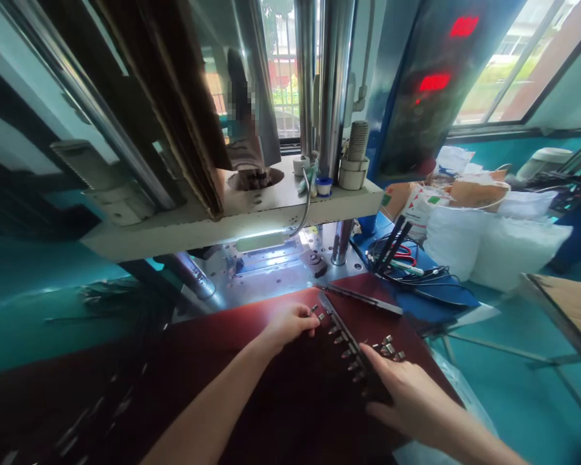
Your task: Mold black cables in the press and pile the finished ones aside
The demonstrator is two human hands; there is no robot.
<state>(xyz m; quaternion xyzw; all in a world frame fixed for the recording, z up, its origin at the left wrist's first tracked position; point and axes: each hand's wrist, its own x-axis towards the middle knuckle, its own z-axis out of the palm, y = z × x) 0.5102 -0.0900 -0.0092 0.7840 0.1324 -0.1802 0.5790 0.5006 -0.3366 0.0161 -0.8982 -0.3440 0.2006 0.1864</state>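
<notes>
The left hand (pixel 290 325) is positioned at the far end of the dark bar (pixel 336 320), on its left side. Thumb and forefinger are pressed together on a small metal fitting (pixel 314 310); the exact contact points are too small to tell. The right hand (pixel 409 391) is clamped on the near portion of the dark bar, with the forefinger extended along its right edge. The bar lies at a slant above the red-brown work surface (pixel 213 336), its far end pointing away from the person. A row of short metal pins (pixel 345 354) projects from its left edge.

Loose metal fittings (pixel 390 349) are grouped just beyond the right hand, to the right of the bar. A second bar (pixel 368 301) rests on the work surface, past the far end of the first.

Behind the work surface stands a press with a pale crosspiece (pixel 213 223) and bright vertical columns (pixel 336 97). A lit lamp (pixel 261 243) is located below the crosspiece. To the right, a blue panel (pixel 458 295) carries black cables (pixel 433 282) and red-handled scissors (pixel 403 250). White sacks (pixel 506 242) stand farther back.
</notes>
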